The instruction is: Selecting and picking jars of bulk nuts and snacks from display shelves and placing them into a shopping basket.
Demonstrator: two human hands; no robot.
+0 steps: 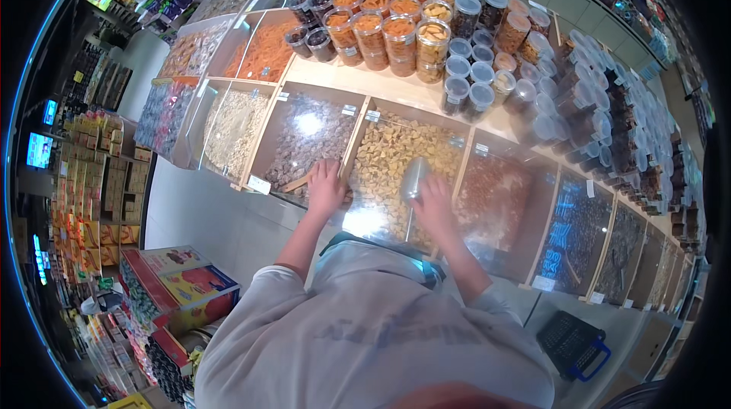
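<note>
My right hand (437, 206) is at the lower right of a metal scoop (416, 177), with its fingers closed around the scoop's near end. The scoop is over a bin of yellowish, chunky dried pieces (394, 143). My left hand (326, 189) rests at the wooden divider left of that bin, fingers bent down and partly hidden. Beside it a wooden handle (296, 182) slants across a bin of greyish-brown, sugared-looking dried pieces (285, 146). Clear lids over the bins throw bright glare near both hands.
Stacked clear tubs of orange dried strips (374, 23) and dark-filled, lidded tubs (594, 95) stand behind the bins. A bin of reddish dried food (494, 197) lies to the right. On the floor are a dark shopping basket (570, 343) and a printed carton display (183, 289).
</note>
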